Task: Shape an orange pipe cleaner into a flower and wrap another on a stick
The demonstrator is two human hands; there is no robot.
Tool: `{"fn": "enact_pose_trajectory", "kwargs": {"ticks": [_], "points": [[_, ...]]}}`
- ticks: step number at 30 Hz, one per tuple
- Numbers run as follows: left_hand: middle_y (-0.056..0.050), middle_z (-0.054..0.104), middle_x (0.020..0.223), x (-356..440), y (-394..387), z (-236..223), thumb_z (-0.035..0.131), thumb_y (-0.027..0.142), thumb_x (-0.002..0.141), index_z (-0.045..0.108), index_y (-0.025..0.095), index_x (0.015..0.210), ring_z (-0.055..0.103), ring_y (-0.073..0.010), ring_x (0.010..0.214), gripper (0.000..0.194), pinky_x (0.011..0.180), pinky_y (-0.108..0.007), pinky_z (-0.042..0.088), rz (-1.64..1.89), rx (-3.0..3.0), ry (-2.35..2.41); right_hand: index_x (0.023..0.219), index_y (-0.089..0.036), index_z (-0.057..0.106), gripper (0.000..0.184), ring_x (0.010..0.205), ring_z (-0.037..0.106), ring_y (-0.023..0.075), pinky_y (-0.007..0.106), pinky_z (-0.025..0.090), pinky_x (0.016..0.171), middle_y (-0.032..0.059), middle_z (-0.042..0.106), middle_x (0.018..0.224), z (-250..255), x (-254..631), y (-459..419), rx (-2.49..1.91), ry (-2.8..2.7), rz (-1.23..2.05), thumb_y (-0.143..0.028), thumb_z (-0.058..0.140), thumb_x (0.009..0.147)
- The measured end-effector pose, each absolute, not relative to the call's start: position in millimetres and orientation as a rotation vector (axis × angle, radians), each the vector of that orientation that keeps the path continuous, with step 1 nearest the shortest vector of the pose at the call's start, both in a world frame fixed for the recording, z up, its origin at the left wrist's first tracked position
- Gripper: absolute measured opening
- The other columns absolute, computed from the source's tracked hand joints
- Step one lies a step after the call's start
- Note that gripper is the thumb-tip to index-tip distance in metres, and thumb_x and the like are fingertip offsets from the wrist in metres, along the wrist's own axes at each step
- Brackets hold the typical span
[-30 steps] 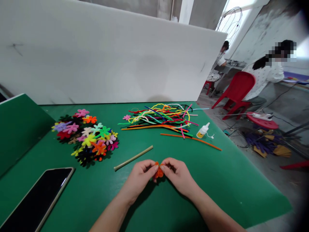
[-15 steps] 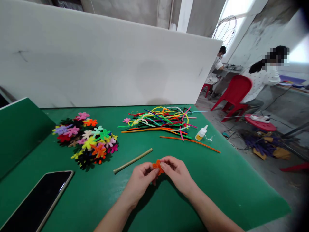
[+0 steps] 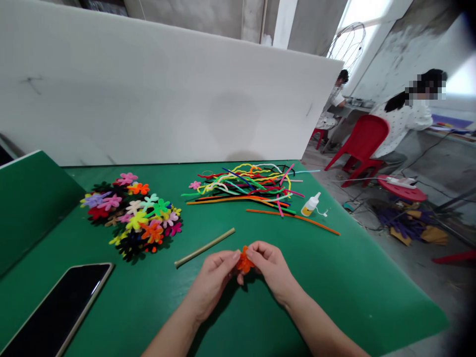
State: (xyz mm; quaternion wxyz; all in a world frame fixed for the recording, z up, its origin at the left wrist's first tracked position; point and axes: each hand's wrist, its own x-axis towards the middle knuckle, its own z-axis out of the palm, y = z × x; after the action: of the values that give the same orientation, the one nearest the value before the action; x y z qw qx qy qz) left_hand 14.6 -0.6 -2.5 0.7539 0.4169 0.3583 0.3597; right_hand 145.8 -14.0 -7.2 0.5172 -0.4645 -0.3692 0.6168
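Between my two hands, above the front of the green table, is an orange pipe-cleaner flower [image 3: 245, 261]. My left hand [image 3: 217, 272] pinches its left side, with thumb and forefinger pressed together. On the right side, the thumb and fingers of my right hand [image 3: 270, 265] close on a petal. The fingertips cover part of the flower. A thin greenish stick [image 3: 204, 248] lies just beyond my left hand. Farther left is a heap of finished pipe-cleaner flowers [image 3: 137, 218] in many colours.
Loose pipe cleaners [image 3: 245, 186] lie in a tangle at the back, with a single orange pipe cleaner [image 3: 293, 217] in front. A small glue bottle [image 3: 310, 205] stands uncapped at right. A phone [image 3: 63, 312] lies front left. Behind rises a white board [image 3: 167, 99]; two people sit beyond.
The orange flower has turned in my fingers, so more of its petals show. My left thumb has shifted up to its upper left side.
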Motion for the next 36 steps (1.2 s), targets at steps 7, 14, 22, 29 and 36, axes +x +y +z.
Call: {"fn": "enact_pose_trajectory", "kwargs": {"ticks": [7,14,22,29,36], "points": [[0.003,0.049,0.054,15.1,-0.3,-5.9,0.055,0.026,0.075,0.054,0.014,0.061,0.041,-0.0085,0.052,0.019,0.051,-0.021,0.032,0.858,1.058,0.99,0.073,-0.013,0.055,0.021,0.052,0.044,0.0082,0.021,0.033,0.05,-0.0008,0.053,0.061,-11.6,148.1,-16.2,-1.126,-1.083,1.334,-0.034,0.057,0.074],[0.003,0.046,0.053,17.9,-2.5,-2.8,0.046,0.029,0.08,0.05,0.015,0.055,0.042,-0.0098,0.053,0.028,0.052,-0.021,0.032,0.803,1.267,1.018,0.069,-0.015,0.05,0.021,0.053,0.045,0.0093,0.022,0.035,0.052,-0.0023,0.05,0.06,-14.6,145.2,-19.0,-1.108,-1.076,1.34,-0.034,0.057,0.074],[0.006,0.036,0.052,18.4,-5.4,-11.6,0.045,0.034,0.081,0.044,0.016,0.059,0.031,-0.0079,0.049,0.028,0.045,-0.019,0.025,0.767,1.177,0.993,0.064,-0.014,0.05,0.027,0.047,0.037,0.0059,0.019,0.028,0.047,-0.0047,0.046,0.054,-7.9,143.5,-18.2,-1.099,-0.926,1.428,-0.037,0.064,0.067],[0.005,0.036,0.051,20.4,-5.8,-7.5,0.047,0.036,0.079,0.046,0.016,0.06,0.029,-0.0076,0.048,0.028,0.044,-0.019,0.024,0.745,1.028,0.936,0.063,-0.014,0.05,0.028,0.041,0.031,0.0032,0.017,0.02,0.041,-0.0063,0.045,0.048,-10.3,145.3,-16.0,-1.069,-0.785,1.583,-0.035,0.068,0.063],[0.004,0.042,0.054,18.2,-3.5,-3.9,0.048,0.036,0.078,0.048,0.016,0.06,0.036,-0.0093,0.051,0.028,0.049,-0.02,0.029,0.743,1.101,0.909,0.062,-0.014,0.05,0.029,0.042,0.031,0.0043,0.018,0.022,0.042,-0.0062,0.043,0.049,-9.2,146.7,-14.8,-1.125,-0.854,1.454,-0.038,0.066,0.064]]}}
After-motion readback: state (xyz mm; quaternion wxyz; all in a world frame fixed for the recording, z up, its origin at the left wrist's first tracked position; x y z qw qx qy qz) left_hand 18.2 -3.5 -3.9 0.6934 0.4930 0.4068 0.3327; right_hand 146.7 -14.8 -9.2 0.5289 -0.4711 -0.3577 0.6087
